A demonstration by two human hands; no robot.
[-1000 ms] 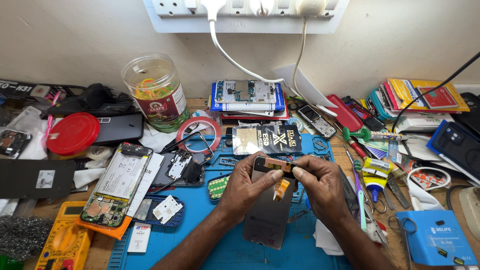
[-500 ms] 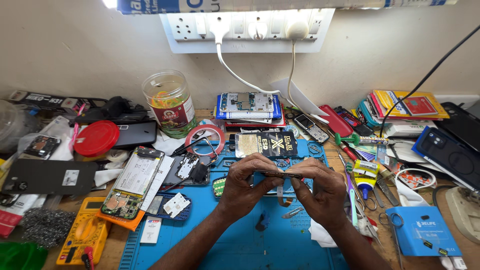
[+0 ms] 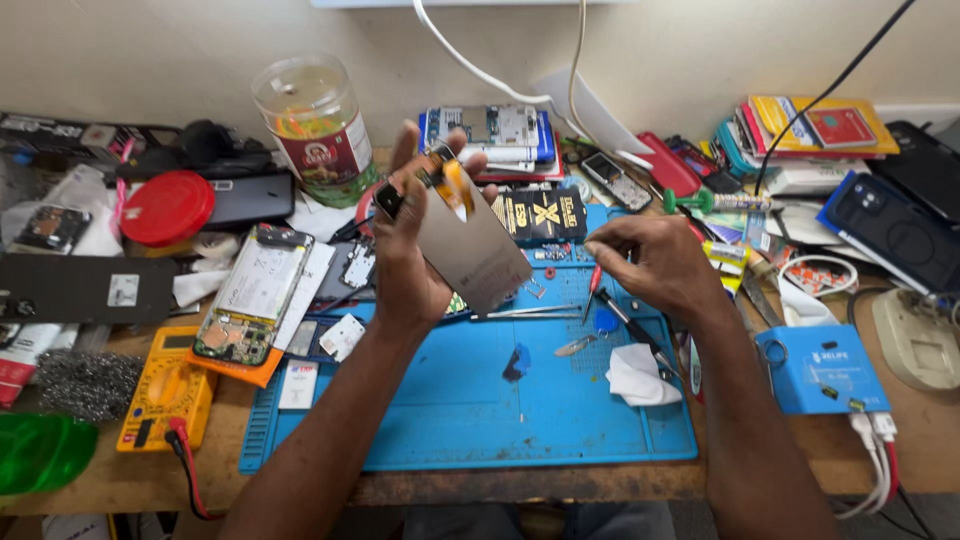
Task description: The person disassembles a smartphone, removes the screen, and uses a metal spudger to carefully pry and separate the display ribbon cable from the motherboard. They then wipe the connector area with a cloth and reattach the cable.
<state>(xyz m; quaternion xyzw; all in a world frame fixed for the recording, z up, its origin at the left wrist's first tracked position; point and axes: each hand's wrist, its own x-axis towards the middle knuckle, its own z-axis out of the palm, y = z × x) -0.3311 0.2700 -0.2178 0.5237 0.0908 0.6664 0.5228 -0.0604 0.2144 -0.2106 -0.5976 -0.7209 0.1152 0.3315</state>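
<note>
The left hand (image 3: 405,255) is raised off the bench, fingers wrapped around the top edge of a grey phone screen panel (image 3: 470,245), which tilts out from the palm with its orange flex ribbon (image 3: 455,185) curling loose just by the fingertips. The grip looks light and sits only at one end, so the panel could pivot and slip down onto the blue work mat (image 3: 450,400) below the wrist. The ribbon, I think, is the weak spot: a thumb pressing it could crease or tear it.

The right hand (image 3: 650,265) hovers low to the side, fingers pinched together; whether they hold some tiny part I cannot tell. A red-handled screwdriver (image 3: 593,285) and tweezers (image 3: 525,312) lie just under it, and a careless sweep could scatter the small bits resting there.
</note>
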